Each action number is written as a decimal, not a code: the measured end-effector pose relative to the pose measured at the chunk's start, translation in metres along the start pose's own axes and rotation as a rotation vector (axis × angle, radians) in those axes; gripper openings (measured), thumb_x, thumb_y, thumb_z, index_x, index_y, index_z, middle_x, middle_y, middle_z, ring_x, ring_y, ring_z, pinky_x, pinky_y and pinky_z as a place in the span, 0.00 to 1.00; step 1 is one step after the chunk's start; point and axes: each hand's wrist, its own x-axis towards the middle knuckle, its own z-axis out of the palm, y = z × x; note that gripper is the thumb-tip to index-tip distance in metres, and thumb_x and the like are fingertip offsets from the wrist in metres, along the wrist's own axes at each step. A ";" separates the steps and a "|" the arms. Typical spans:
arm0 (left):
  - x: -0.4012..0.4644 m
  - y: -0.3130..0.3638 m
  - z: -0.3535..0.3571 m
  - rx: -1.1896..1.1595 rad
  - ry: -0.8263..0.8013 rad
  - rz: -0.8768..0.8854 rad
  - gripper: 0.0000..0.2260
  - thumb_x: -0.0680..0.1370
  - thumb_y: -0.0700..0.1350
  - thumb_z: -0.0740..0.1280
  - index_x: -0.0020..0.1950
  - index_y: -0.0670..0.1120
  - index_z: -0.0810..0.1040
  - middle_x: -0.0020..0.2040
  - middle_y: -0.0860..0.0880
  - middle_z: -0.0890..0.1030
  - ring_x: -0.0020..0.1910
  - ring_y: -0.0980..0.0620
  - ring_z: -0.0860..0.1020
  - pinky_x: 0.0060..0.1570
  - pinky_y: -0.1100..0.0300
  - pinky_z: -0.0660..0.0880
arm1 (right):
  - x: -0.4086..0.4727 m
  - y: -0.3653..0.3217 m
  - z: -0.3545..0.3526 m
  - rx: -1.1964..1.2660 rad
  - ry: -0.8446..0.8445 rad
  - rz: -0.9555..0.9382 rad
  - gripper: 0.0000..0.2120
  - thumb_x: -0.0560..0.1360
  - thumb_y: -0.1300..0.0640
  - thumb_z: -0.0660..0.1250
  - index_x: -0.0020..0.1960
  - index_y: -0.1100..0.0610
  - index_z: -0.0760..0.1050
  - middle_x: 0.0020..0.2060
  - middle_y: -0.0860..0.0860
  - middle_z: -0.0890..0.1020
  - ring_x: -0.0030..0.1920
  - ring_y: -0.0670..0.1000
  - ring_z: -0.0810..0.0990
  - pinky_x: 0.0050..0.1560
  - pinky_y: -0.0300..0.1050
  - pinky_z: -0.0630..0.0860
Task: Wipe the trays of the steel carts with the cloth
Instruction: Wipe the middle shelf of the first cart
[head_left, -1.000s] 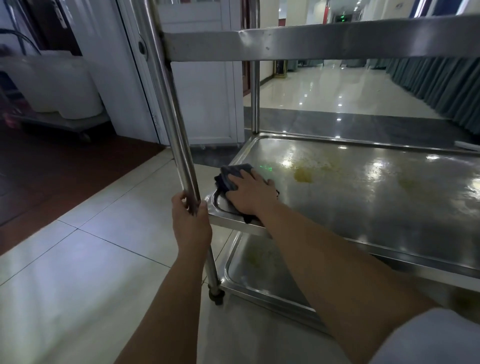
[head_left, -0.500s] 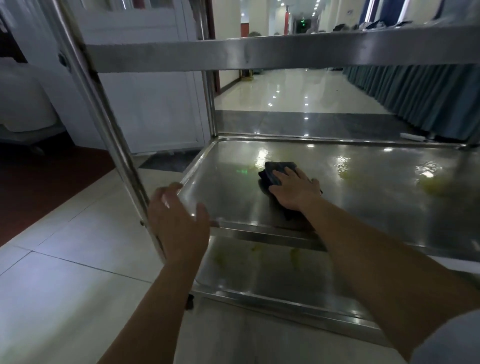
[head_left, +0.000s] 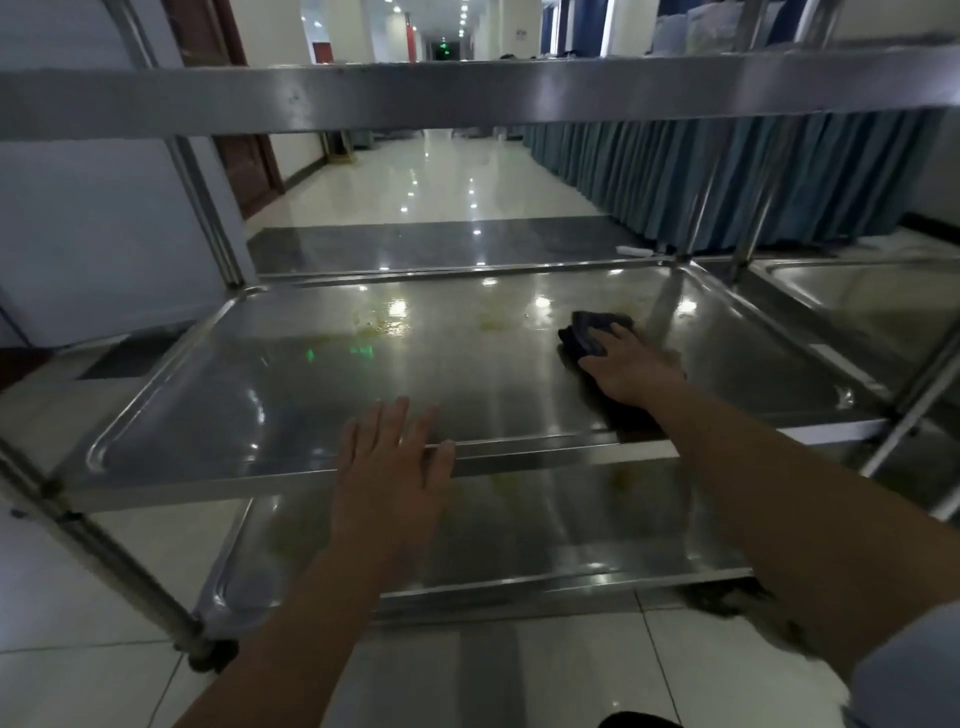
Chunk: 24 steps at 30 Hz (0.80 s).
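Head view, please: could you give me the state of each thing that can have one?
Middle tray: yellowish smears at the back.
Bottom tray: yellowish spots.
Cloth: bunched, pressed flat under the right hand.
Left hand: fingers straight, at the tray's front rim.

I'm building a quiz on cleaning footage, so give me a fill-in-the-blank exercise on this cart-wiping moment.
1. The right hand presses a dark ____ flat on the middle tray.
2. The left hand rests with straight fingers on that tray's ____ rim.
3. Yellowish stains remain near the tray's ____ edge.
4. Below the middle tray sits a ____ tray, also stained.

Missing words: cloth; near; far; lower
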 end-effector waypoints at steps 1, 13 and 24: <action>0.002 0.004 0.000 -0.002 0.001 -0.016 0.29 0.78 0.63 0.48 0.75 0.55 0.69 0.77 0.48 0.67 0.78 0.44 0.61 0.75 0.50 0.47 | -0.003 0.019 -0.004 0.000 0.012 0.034 0.29 0.82 0.39 0.50 0.81 0.43 0.48 0.81 0.45 0.46 0.81 0.52 0.43 0.77 0.65 0.51; 0.038 0.028 0.006 0.081 -0.193 -0.032 0.22 0.80 0.55 0.53 0.75 0.55 0.64 0.78 0.46 0.63 0.77 0.42 0.59 0.75 0.45 0.56 | -0.043 0.129 -0.026 0.019 0.134 0.220 0.28 0.81 0.44 0.54 0.80 0.44 0.53 0.80 0.48 0.56 0.79 0.56 0.53 0.72 0.68 0.60; 0.034 0.007 -0.022 0.096 -0.331 -0.184 0.24 0.79 0.65 0.55 0.73 0.57 0.64 0.76 0.47 0.66 0.75 0.44 0.62 0.73 0.46 0.59 | -0.087 0.098 -0.004 -0.020 0.128 0.162 0.29 0.80 0.43 0.51 0.80 0.44 0.50 0.81 0.49 0.51 0.80 0.55 0.46 0.69 0.71 0.60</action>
